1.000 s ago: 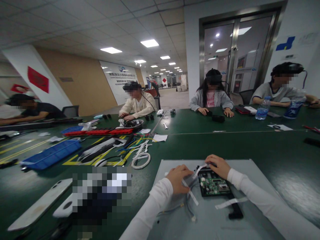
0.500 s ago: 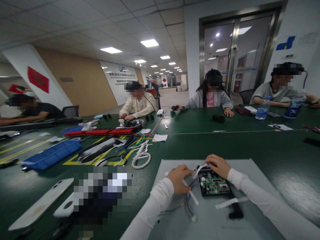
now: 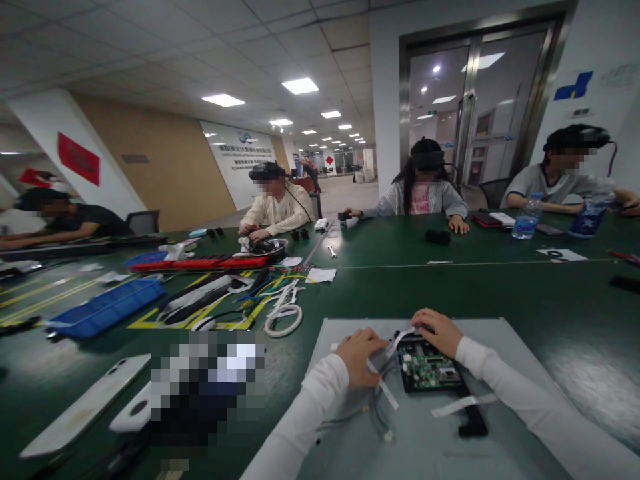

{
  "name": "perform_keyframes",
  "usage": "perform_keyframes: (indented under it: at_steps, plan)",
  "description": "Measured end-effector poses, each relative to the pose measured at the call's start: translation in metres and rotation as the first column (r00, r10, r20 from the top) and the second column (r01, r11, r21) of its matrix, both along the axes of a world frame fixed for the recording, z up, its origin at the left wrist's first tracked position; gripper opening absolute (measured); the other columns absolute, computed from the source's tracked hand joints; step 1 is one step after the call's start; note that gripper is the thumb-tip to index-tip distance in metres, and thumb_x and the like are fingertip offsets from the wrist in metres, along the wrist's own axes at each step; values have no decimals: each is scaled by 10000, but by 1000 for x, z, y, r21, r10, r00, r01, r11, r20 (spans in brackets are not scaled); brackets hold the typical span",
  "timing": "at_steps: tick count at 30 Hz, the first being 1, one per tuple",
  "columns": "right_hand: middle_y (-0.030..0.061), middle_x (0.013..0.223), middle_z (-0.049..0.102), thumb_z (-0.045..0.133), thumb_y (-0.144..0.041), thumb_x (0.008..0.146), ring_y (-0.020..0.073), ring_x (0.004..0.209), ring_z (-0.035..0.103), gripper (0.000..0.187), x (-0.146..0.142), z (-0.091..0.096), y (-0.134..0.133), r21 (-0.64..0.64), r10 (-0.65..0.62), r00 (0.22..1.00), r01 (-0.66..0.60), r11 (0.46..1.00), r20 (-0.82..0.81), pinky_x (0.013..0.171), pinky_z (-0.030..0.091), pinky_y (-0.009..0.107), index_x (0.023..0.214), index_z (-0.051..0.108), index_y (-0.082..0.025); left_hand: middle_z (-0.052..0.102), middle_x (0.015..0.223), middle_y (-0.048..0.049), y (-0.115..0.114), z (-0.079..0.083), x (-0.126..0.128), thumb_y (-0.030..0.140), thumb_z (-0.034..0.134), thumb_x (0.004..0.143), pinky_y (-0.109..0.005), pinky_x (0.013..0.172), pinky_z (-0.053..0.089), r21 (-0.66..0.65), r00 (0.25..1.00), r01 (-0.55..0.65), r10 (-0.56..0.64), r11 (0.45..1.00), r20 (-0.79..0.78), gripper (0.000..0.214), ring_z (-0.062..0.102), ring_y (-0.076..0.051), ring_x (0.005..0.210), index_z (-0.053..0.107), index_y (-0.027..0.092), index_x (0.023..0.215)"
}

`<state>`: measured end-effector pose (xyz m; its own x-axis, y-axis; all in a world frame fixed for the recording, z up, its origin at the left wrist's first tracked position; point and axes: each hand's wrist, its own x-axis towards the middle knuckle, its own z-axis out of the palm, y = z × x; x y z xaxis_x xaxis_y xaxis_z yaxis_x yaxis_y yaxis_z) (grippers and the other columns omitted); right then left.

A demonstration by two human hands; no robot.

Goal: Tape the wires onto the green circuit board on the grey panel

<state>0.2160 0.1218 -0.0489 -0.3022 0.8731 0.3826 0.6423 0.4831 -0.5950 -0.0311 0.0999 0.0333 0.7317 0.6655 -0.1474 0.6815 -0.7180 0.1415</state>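
Note:
A green circuit board (image 3: 431, 371) in a black frame lies on a grey panel (image 3: 345, 437) in front of me. My left hand (image 3: 361, 358) is beside the frame's left edge, its fingers bent around the near end of a white strip (image 3: 401, 337), like tape, and some grey wires (image 3: 383, 417). My right hand (image 3: 439, 331) rests over the frame's top edge, with fingertips pinched on the strip's other end. What lies beneath both sets of fingertips is hidden. A black arm (image 3: 473, 417) sticks out from the frame, with a second white strip (image 3: 463, 405) across it.
Left of the panel lie a white phone-shaped cover (image 3: 90, 403) and a pixelated object. Farther off are a blue tray (image 3: 107, 307), a coiled white cable (image 3: 283, 321) and a small wrench (image 3: 332, 251). Several people sit around the green table; water bottles (image 3: 527, 217) stand at right.
My hands stay almost where they were on the white strip. Across the table, a person's hand has shifted a small dark object slightly. The view has moved very little.

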Motion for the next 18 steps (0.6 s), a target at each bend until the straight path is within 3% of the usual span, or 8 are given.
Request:
perform_keyframes:
  at_steps: [5, 8, 13, 16, 18]
  plan:
    - [35, 932, 547, 443, -104, 697, 151, 893, 492, 253, 0, 0, 0, 3, -7, 1000, 7, 1000, -2, 820, 368, 305, 872, 596, -204, 456, 1050, -35, 1, -7, 6, 423, 437, 753, -365, 787, 383, 40, 998, -60, 61, 997, -26, 412, 423, -231, 985, 412, 301, 1146]
    - [37, 930, 549, 445, -105, 696, 154, 889, 495, 257, 0, 2, -1, 0, -5, 1000, 5, 1000, 0, 817, 371, 308, 876, 597, -207, 483, 1013, -50, 1, -9, 11, 413, 324, 819, -343, 761, 391, 59, 995, -99, 100, 993, -18, 361, 440, -218, 961, 436, 258, 1125]
    - [38, 922, 552, 445, -99, 694, 153, 886, 497, 258, 0, 4, -1, 0, -7, 1000, 7, 1000, -12, 818, 373, 308, 871, 600, -205, 522, 974, -70, -21, 10, 28, 333, 229, 864, -366, 824, 351, 207, 980, -156, 126, 966, 151, 337, 461, -200, 936, 474, 202, 1054]
    - [37, 925, 549, 448, -102, 693, 151, 889, 494, 258, 0, 5, -1, -4, -5, 1000, 5, 1000, -18, 821, 372, 304, 877, 599, -205, 532, 1003, -55, -52, 22, 47, 312, 245, 861, -375, 871, 328, 249, 970, -28, -34, 968, 240, 309, 459, -190, 961, 468, 215, 1050]
    - [38, 929, 547, 451, -105, 694, 149, 891, 493, 253, 1, 4, 0, 0, -4, 1000, 4, 1000, -20, 825, 370, 298, 876, 598, -201, 548, 1010, -31, -76, 16, 61, 316, 250, 858, -348, 881, 342, 234, 947, 130, -191, 963, 260, 299, 474, -170, 959, 463, 228, 1049]
